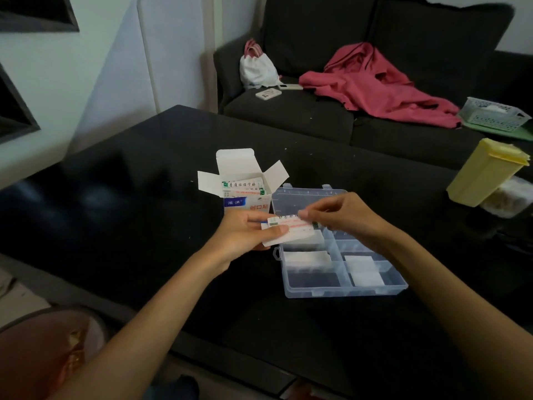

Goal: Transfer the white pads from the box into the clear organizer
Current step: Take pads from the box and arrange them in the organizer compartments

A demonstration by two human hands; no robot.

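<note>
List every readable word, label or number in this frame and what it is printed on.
"创口贴", red, on the front of the box.
White characters on the box's blue patch: too blurred.
Print on the strips inside the box: too blurred.
Print on the strips that both hands hold: too small.

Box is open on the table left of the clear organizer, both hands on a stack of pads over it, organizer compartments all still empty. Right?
Not quite. The head view shows white pads already lying in several compartments of the clear organizer. The rest stands: the box is open to its left, and the left hand and right hand both hold a stack of pads above it.
</note>
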